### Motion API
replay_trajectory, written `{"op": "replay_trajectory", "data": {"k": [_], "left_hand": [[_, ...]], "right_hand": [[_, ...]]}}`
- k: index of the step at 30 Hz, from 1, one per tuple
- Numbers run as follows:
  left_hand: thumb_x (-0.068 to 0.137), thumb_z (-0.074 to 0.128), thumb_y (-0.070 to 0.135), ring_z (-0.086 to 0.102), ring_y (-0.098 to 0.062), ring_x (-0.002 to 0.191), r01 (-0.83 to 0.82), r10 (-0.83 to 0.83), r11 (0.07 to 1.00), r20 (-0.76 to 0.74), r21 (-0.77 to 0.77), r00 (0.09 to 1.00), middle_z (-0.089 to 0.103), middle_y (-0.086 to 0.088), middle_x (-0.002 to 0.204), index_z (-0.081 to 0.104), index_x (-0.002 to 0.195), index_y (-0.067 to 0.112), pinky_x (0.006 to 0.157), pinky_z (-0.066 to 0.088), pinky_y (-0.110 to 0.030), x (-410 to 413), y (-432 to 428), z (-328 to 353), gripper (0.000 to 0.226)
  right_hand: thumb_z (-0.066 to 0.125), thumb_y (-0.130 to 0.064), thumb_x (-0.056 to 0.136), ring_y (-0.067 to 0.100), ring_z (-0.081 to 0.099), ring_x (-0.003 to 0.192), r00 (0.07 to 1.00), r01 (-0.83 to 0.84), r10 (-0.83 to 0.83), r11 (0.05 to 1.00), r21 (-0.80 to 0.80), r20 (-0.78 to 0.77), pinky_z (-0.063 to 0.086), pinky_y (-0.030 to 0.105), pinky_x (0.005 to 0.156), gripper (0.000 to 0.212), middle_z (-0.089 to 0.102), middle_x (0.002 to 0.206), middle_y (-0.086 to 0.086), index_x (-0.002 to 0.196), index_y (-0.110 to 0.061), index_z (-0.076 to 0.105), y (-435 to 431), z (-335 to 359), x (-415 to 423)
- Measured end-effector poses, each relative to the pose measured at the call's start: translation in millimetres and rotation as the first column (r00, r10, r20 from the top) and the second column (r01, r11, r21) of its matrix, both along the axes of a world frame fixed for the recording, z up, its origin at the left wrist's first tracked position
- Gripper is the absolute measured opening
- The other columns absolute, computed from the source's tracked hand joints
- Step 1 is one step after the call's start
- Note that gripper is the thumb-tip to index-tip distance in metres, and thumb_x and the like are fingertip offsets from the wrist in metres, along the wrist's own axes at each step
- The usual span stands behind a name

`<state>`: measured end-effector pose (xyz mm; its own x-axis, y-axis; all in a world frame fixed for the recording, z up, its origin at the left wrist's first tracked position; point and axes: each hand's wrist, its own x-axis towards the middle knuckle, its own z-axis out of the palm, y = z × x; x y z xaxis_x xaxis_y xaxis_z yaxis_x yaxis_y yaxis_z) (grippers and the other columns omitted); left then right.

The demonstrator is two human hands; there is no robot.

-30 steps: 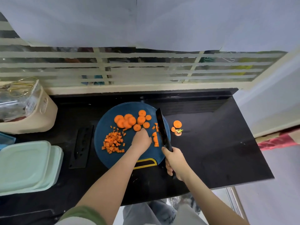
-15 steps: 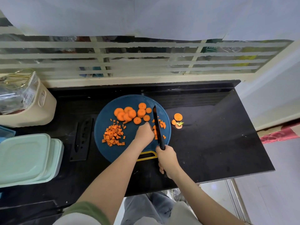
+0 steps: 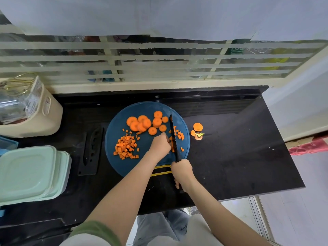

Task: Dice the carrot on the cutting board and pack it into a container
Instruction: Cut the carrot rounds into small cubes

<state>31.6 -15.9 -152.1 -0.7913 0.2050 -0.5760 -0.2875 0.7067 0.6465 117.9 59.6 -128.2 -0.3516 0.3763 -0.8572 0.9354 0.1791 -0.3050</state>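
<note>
Left hand [image 3: 160, 145] curled over carrot pieces [image 3: 171, 140], right hand [image 3: 182, 173] gripping knife [image 3: 175, 148] (forearms converging)

- One round blue cutting board [image 3: 124, 110] on my bench [image 3: 239, 148].
- One black knife [image 3: 173, 137].
- About ten carrot rounds [image 3: 157, 122] on the board.
- Three carrot pieces [image 3: 197, 126] off it.
- Two stacked green containers [image 3: 26, 171].
- One black sheath [image 3: 90, 150].

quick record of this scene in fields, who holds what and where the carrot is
left grip: holds carrot pieces beside the blade
right grip: holds knife, blade over cutting board
diced pile: board's left
rounds: uncut, board's far side
containers: lidded, far left
</note>
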Motion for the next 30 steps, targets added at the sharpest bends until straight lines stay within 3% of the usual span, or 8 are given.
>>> {"op": "replay_trajectory", "data": {"k": [3, 7, 11, 15, 20, 25, 28, 30], "left_hand": [[0.086, 0.054, 0.000, 0.062, -0.036, 0.093, 0.017, -0.017, 1.000, -0.007, -0.004, 1.000, 0.057, -0.020, 0.104, 0.049, 0.101, 0.002, 0.077, 0.056, -0.047, -2, 0, -3, 0.015], [0.088, 0.053, 0.004, 0.059, -0.033, 0.095, 0.055, -0.057, 0.998, -0.069, -0.032, 0.996, 0.058, -0.017, 0.104, 0.048, 0.100, 0.003, 0.079, 0.050, -0.040, 1, 0, -3, 0.013], [0.089, 0.054, 0.007, 0.049, -0.027, 0.099, 0.112, -0.115, 0.993, -0.104, -0.032, 0.988, 0.051, -0.015, 0.109, 0.045, 0.106, 0.003, 0.074, 0.034, -0.029, 6, 1, -2, 0.021], [0.087, 0.056, 0.001, 0.050, -0.030, 0.102, 0.137, -0.143, 0.989, -0.133, -0.054, 0.981, 0.048, -0.018, 0.117, 0.042, 0.112, 0.003, 0.076, 0.037, -0.028, 8, 4, -2, 0.028], [0.088, 0.052, -0.003, 0.049, -0.032, 0.107, 0.177, -0.196, 0.976, -0.163, -0.124, 0.967, 0.044, -0.018, 0.121, 0.040, 0.117, 0.002, 0.080, 0.038, -0.032, 14, 5, 4, 0.031], [0.091, 0.055, 0.003, 0.050, -0.029, 0.105, 0.185, -0.195, 0.980, -0.179, -0.070, 0.964, 0.044, -0.015, 0.120, 0.042, 0.114, 0.003, 0.085, 0.041, -0.034, 15, 0, 1, 0.026], [0.091, 0.057, 0.006, 0.051, -0.029, 0.103, 0.174, -0.181, 0.983, -0.183, -0.055, 0.966, 0.044, -0.014, 0.117, 0.044, 0.111, 0.003, 0.086, 0.041, -0.035, 20, -2, -1, 0.024], [0.091, 0.058, 0.006, 0.051, -0.028, 0.102, 0.150, -0.155, 0.988, -0.187, -0.039, 0.970, 0.044, -0.012, 0.115, 0.045, 0.111, 0.004, 0.087, 0.041, -0.033, 21, -3, -1, 0.023]], "right_hand": [[0.042, -0.026, 0.101, 0.027, 0.056, 0.061, 0.998, 0.023, -0.023, 1.000, -0.013, 0.051, 0.044, 0.027, 0.050, 0.026, 0.056, 0.078, 0.015, 0.093, -0.002, 0.049, -3, -6, -4], [0.044, -0.023, 0.100, 0.026, 0.057, 0.063, 1.000, -0.004, 0.002, 0.999, 0.034, 0.031, 0.045, 0.028, 0.051, 0.025, 0.055, 0.076, 0.012, 0.081, -0.007, 0.045, -3, -7, -5], [0.037, -0.023, 0.103, 0.025, 0.050, 0.051, 0.996, 0.081, -0.078, 0.994, -0.077, 0.040, 0.040, 0.026, 0.046, 0.030, 0.050, 0.067, 0.014, 0.080, -0.005, 0.042, 0, 6, -7], [0.041, -0.021, 0.100, 0.021, 0.049, 0.050, 0.999, -0.025, 0.024, 1.000, -0.015, -0.040, 0.042, 0.026, 0.047, 0.027, 0.051, 0.066, 0.010, 0.077, -0.008, 0.044, 2, 1, -8], [0.044, -0.020, 0.099, 0.028, 0.056, 0.049, 0.995, -0.102, 0.103, 0.992, 0.072, -0.009, 0.046, 0.029, 0.043, 0.024, 0.058, 0.072, 0.015, 0.079, -0.008, 0.041, 7, -2, -5], [0.046, -0.021, 0.099, 0.030, 0.062, 0.066, 0.988, -0.136, 0.143, 0.984, 0.116, -0.051, 0.047, 0.031, 0.045, 0.018, 0.059, 0.086, 0.015, 0.091, -0.007, 0.040, 9, -7, -10], [0.042, -0.021, 0.099, 0.022, 0.051, 0.053, 0.973, -0.174, 0.182, 0.983, 0.065, -0.140, 0.042, 0.030, 0.043, 0.027, 0.050, 0.070, 0.008, 0.074, -0.014, 0.038, 13, -5, -20], [0.043, -0.020, 0.097, 0.017, 0.040, 0.044, 0.970, -0.112, 0.099, 0.993, -0.047, -0.222, 0.034, 0.026, 0.041, 0.028, 0.042, 0.060, 0.004, 0.069, -0.019, 0.039, 16, -6, -19]]}}
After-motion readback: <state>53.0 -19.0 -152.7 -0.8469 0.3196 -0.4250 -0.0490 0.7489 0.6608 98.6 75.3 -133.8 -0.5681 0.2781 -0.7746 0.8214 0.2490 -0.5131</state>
